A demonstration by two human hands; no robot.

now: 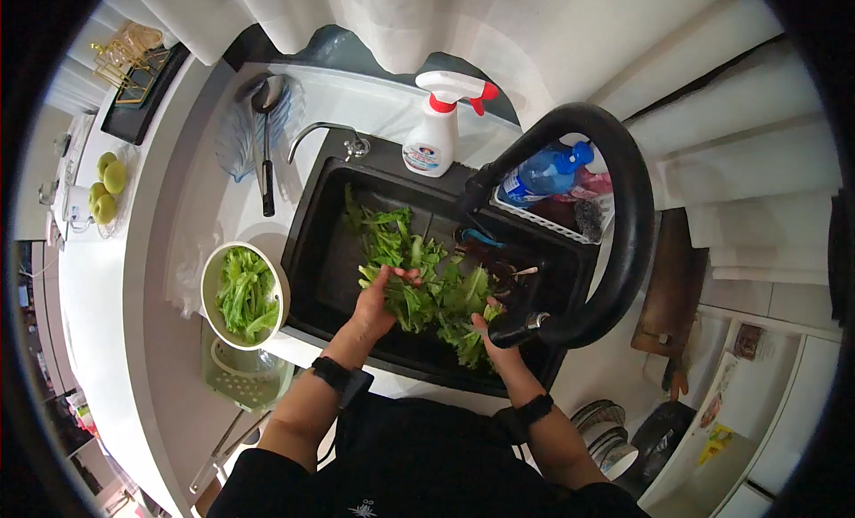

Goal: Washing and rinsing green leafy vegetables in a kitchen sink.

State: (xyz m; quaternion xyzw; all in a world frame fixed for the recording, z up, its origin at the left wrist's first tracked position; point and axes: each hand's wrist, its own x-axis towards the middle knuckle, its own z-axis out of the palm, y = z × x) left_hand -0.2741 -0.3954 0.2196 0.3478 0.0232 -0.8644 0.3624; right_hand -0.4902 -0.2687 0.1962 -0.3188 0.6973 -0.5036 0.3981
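Observation:
Leafy greens [417, 297], like lettuce, spread over a black sink basin [334, 251]. My left hand [381, 301] grips a bunch of them near the middle of the basin, with its fingers partly curled among the leaves. Further right, my right hand [497, 334] pinches a leafy end between thumb and fingers. The spout of a black arched faucet [634, 204] hangs in front of part of this hand. More cut greens lie in a pale round bowl [208, 297] left of the sink.
A spray bottle [431, 140] stands behind the sink, beside a white basket [548, 223] with a blue bottle [538, 177]. A ladle [267, 144] rests on the left counter. Stacked bowls [604, 428] stand at lower right. A green perforated basket [244, 384] is below the bowl.

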